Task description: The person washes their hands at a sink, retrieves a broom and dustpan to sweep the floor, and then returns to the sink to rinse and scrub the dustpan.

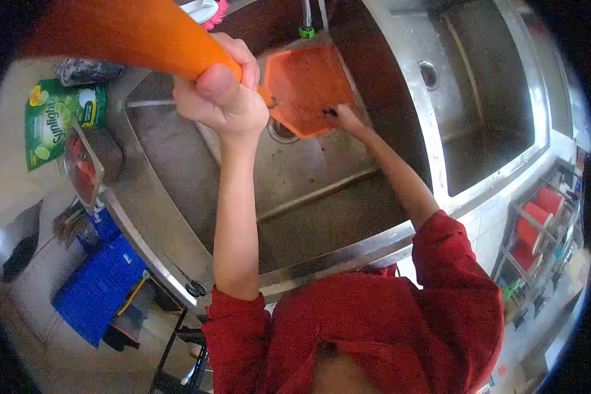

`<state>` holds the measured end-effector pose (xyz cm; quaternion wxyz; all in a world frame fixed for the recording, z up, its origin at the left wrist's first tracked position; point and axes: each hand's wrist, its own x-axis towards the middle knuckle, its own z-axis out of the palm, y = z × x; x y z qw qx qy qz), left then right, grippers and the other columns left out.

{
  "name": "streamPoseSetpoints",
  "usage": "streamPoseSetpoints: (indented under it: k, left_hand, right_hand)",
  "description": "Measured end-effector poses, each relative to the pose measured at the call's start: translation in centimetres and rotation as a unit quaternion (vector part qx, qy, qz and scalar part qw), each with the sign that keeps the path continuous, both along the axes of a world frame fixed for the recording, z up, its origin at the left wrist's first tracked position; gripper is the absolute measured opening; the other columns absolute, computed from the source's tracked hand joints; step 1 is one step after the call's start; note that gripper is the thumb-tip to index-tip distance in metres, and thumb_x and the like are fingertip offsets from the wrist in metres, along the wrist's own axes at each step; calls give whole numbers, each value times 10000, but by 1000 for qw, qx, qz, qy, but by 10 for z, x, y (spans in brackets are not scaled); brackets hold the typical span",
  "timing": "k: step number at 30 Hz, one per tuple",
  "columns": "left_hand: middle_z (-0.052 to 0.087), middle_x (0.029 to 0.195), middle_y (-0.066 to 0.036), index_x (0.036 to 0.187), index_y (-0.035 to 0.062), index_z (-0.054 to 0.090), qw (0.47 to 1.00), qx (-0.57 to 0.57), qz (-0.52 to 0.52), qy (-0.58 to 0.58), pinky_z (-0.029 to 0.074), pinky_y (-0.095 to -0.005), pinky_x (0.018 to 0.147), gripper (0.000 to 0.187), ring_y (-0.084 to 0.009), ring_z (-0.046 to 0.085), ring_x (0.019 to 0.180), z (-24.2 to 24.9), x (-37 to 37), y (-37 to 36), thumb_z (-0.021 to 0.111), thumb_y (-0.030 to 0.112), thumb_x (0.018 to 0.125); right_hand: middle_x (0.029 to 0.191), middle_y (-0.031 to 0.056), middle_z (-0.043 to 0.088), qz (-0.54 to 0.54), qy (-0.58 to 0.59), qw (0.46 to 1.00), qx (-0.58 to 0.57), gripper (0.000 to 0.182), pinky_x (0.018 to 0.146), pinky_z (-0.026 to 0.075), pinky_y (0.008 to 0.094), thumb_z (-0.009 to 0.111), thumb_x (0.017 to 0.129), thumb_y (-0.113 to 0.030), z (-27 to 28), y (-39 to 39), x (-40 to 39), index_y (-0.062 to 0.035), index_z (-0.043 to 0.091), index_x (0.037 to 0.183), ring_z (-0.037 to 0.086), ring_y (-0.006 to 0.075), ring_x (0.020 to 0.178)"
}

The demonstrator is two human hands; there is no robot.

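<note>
A thick orange handle (144, 39) rises close to the camera, and my left hand (226, 102) is wrapped round it. Its lower end reaches a flat orange pan (305, 82) in the left sink basin. Whether the two are joined cannot be made out. At the pan's lower right edge is my right hand (349, 120), its fingers closed around a small dark thing (330, 113) too small to name. A round drain (282, 131) shows partly from under the pan.
The basin's metal front rim (341, 259) runs before my body. To the right lies a second basin (486, 98). A green Sunlight pouch (59, 118) and a metal-framed item (83, 164) stand at left, above a blue object (102, 289). A green-tipped tap (306, 31) hangs overhead.
</note>
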<state>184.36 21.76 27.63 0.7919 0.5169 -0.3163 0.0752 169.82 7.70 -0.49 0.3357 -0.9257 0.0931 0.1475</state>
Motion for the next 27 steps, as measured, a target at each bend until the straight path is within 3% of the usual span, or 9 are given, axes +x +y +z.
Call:
streamPoseSetpoints:
  k: [3, 5, 9, 12, 14, 17, 20, 24, 27]
  left_hand:
    - [351, 485, -16, 662, 11, 394, 1000, -8, 4, 5, 236, -181, 339, 538, -68, 336, 368, 1, 0, 1, 413, 540, 760]
    - [351, 484, -17, 661, 10, 393, 1000, -7, 0, 17, 232, -180, 338, 538, -68, 333, 367, 1, -2, 1, 411, 539, 762]
    - [348, 488, -19, 658, 10, 389, 1000, -14, -7, 7, 223, -179, 333, 533, -65, 324, 363, -1, 1, -2, 404, 531, 768]
    - [347, 491, -18, 662, 13, 387, 1000, -5, -27, 15, 220, -180, 331, 529, -62, 317, 362, -2, 1, 1, 407, 531, 767]
    - [346, 491, -18, 663, 14, 387, 1000, -11, -20, 16, 218, -180, 329, 528, -62, 317, 362, 1, 0, 0, 412, 532, 764]
    - [342, 490, -15, 666, 17, 387, 1000, -13, -21, 16, 215, -180, 329, 526, -62, 318, 365, 1, 0, 0, 424, 534, 758]
    - [341, 494, -10, 667, 20, 388, 999, -23, -27, 19, 214, -180, 330, 520, -60, 319, 371, 2, 0, 0, 437, 530, 753]
    - [356, 521, -3, 674, 30, 391, 999, -30, -34, 21, 221, -181, 337, 499, -55, 319, 385, 1, 0, 3, 454, 519, 750]
    - [360, 534, -2, 679, 39, 388, 999, -29, -23, 23, 227, -179, 348, 485, -54, 322, 397, 4, -1, 6, 458, 513, 752]
  right_hand:
    - [912, 104, 578, 22, 40, 993, 111, 242, 704, 432, 363, 544, 737, -169, -6, -4, -12, -72, 560, 958, 558, 246, 812]
    - [902, 101, 582, -46, 41, 998, -2, 237, 709, 429, 354, 549, 735, -158, 33, -11, -14, -49, 559, 945, 559, 234, 826]
    - [912, 108, 576, -9, 64, 998, -14, 241, 707, 429, 349, 548, 741, -175, 3, -22, -23, -43, 560, 942, 555, 242, 834]
    - [882, 99, 575, -107, 28, 994, -7, 208, 694, 424, 338, 541, 747, -182, 35, -17, -9, -43, 565, 899, 555, 230, 803]
    - [834, 101, 563, -382, -71, 917, 86, 188, 687, 403, 310, 534, 744, -174, 46, -15, 9, -26, 548, 857, 536, 203, 762]
    - [794, 110, 547, -444, -231, 850, 162, 179, 687, 380, 284, 531, 738, -165, 28, -25, 32, -6, 515, 819, 506, 177, 745]
    - [793, 119, 548, -441, -343, 826, 72, 198, 701, 370, 271, 534, 744, -167, 2, -31, 45, 7, 507, 835, 500, 184, 758]
    - [806, 122, 548, -442, -301, 831, 153, 216, 705, 377, 278, 536, 753, -176, 52, -22, 47, 8, 508, 863, 506, 188, 778]
    - [824, 208, 547, -365, -325, 871, 38, 256, 700, 404, 357, 512, 773, -200, 80, -21, 38, 6, 478, 921, 520, 343, 788]
